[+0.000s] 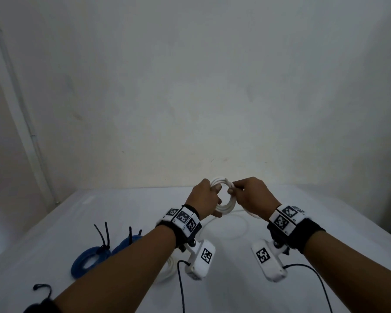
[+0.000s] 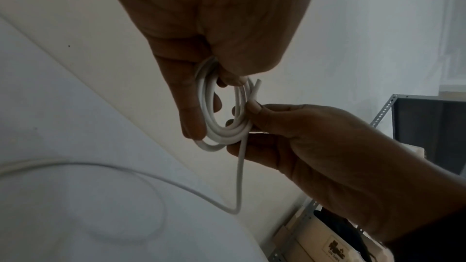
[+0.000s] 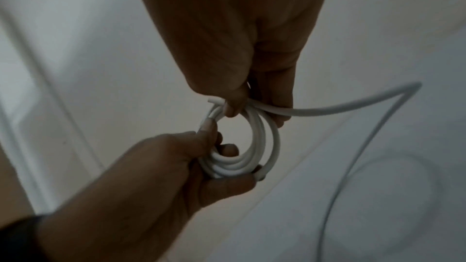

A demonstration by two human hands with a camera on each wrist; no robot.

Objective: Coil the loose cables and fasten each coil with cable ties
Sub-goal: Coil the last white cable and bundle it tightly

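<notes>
A white cable coil (image 1: 224, 207) of several loops hangs in the air above the table, held by both hands. My left hand (image 1: 207, 197) grips its left side, thumb over the loops and fingers through the ring (image 2: 204, 107). My right hand (image 1: 250, 197) pinches the right side of the coil (image 3: 262, 127) together with the loose strand. The free tail (image 2: 238, 176) drops from the right hand and runs slack across the table (image 3: 353, 166). A short cut end (image 2: 257, 85) sticks out at the coil's top.
Two blue cable coils (image 1: 88, 260) bound with black cable ties (image 1: 104, 236) lie at the table's left. Another white coil (image 1: 167, 269) lies under my left forearm. A black tie (image 1: 42, 288) lies near the front left. A metal shelf (image 2: 428, 127) stands beyond the white table (image 1: 280, 279).
</notes>
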